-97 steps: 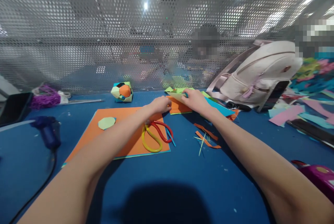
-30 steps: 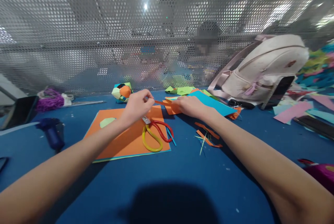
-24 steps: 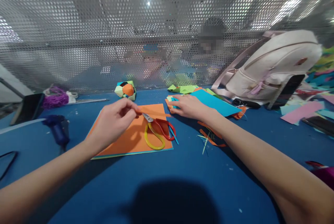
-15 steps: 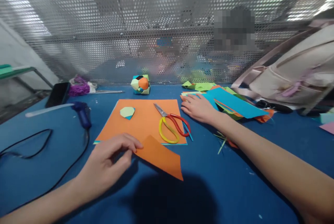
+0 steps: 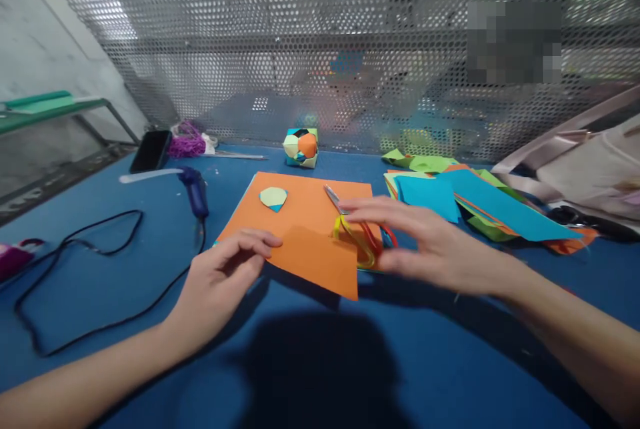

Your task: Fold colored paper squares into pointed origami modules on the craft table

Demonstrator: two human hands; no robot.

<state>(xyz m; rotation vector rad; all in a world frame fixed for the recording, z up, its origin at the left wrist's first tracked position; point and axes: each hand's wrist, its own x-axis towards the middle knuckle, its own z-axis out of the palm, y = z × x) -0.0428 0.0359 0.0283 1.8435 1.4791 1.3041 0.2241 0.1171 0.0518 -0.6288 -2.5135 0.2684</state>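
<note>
My left hand (image 5: pixel 227 269) pinches the left corner of a small orange paper sheet (image 5: pixel 315 262), held above the table's near side. Behind it lies a larger orange sheet (image 5: pixel 305 199) with bluish edges showing beneath. On that sheet rest a pale green and blue folded paper piece (image 5: pixel 273 198) and scissors (image 5: pixel 355 232) with yellow and red handles. My right hand (image 5: pixel 425 242), slightly blurred, is over the scissor handles with thumb and fingers apart; whether it touches them I cannot tell.
A folded paper ball (image 5: pixel 301 147) sits near the perforated metal panel (image 5: pixel 280 82). Blue, orange and green papers (image 5: pixel 495 202) lie at right, beside a pale bag (image 5: pixel 595 155). Leftward are a glue gun (image 5: pixel 194 192), its black cord, a phone (image 5: pixel 151 151) and purple strands (image 5: pixel 187 140).
My right hand has left the paper pile and come left over the scissors. The small orange sheet, still in my left hand, now hangs flatter. The view has turned left.
</note>
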